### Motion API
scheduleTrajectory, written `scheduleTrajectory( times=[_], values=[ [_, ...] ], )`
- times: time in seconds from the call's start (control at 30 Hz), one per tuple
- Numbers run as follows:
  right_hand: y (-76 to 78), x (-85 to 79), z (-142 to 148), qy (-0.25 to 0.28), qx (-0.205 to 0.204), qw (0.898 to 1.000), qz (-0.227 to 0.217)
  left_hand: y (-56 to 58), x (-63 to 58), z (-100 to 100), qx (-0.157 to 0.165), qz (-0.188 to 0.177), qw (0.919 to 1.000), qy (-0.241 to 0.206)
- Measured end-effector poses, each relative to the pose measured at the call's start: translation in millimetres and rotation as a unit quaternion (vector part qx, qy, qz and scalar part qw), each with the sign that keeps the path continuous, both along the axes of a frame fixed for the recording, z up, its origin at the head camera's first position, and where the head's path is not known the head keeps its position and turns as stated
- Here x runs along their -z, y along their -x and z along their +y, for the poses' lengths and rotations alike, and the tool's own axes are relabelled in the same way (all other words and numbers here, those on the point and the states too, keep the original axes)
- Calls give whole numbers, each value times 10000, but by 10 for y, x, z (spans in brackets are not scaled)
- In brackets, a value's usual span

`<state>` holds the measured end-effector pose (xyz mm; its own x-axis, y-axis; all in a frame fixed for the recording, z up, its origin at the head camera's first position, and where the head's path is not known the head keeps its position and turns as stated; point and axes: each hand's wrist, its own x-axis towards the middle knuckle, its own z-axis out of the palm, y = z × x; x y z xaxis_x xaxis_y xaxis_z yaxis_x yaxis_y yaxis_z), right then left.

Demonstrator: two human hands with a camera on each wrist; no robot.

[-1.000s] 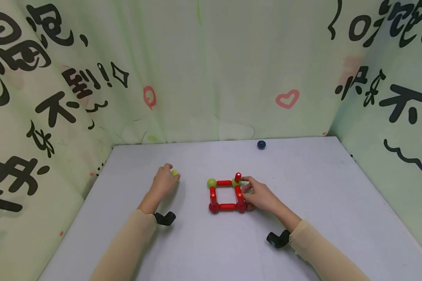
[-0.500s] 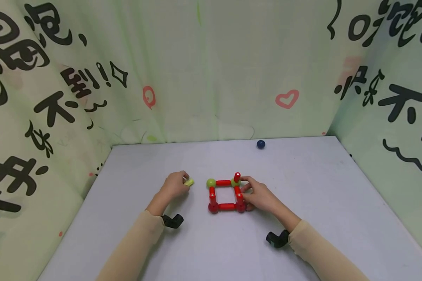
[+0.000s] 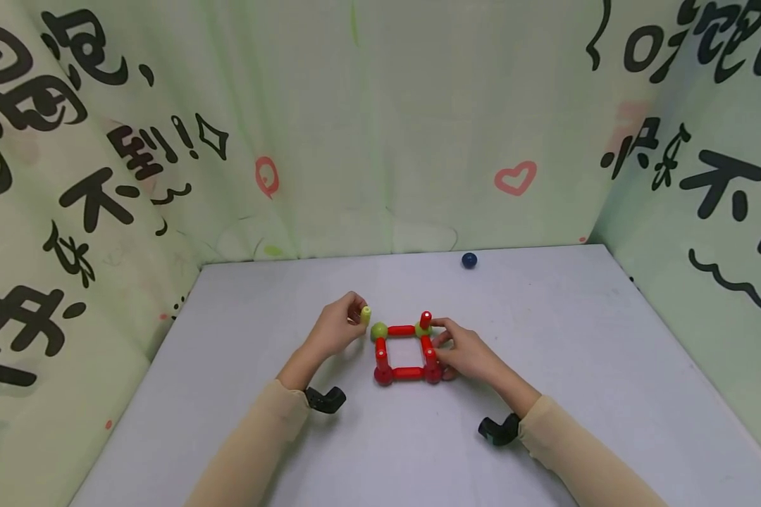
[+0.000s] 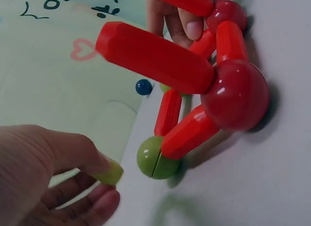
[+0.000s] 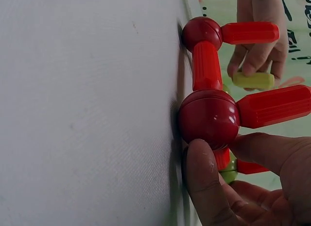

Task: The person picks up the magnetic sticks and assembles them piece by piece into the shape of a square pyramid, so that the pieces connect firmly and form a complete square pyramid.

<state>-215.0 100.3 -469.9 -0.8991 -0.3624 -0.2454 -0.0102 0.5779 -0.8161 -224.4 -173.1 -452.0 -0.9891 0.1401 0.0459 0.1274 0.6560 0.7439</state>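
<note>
My left hand point(image 3: 339, 325) pinches a short yellow-green rod point(image 3: 366, 315) between thumb and fingers. The rod is upright in the head view, close to the far-left green ball point(image 3: 379, 331) but apart from it in the left wrist view point(image 4: 158, 158). That ball is a corner of a square rod-and-ball frame point(image 3: 408, 374) on the table. Red rods link two green balls at the back and two dark red balls point(image 5: 209, 119) in front. Red rods stand up from three corners. My right hand point(image 3: 463, 351) grips the frame's right side, its thumb against the near-right red ball.
A dark blue ball point(image 3: 469, 260) lies at the table's back edge. The white table point(image 3: 545, 317) is bordered by pale green curtains point(image 3: 444, 127) with black writing at the back and sides. Each wrist carries a black camera point(image 3: 326, 400).
My left hand has moved right, bringing the yellow-green rod beside the far-left green ball and turning it upright. The right hand and the frame have stayed in place.
</note>
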Motion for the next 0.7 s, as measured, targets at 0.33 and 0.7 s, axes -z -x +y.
scheduleTrajectory(
  times=[0.33, 0.7],
  values=[
    [-22, -9, -16, -29, 6, 10000, -5, -16, 86, 187, 231, 292, 9968, -706],
    [1, 11, 21, 120, -21, 9999, -44, -41, 224, 194, 134, 117, 9987, -478]
  ],
)
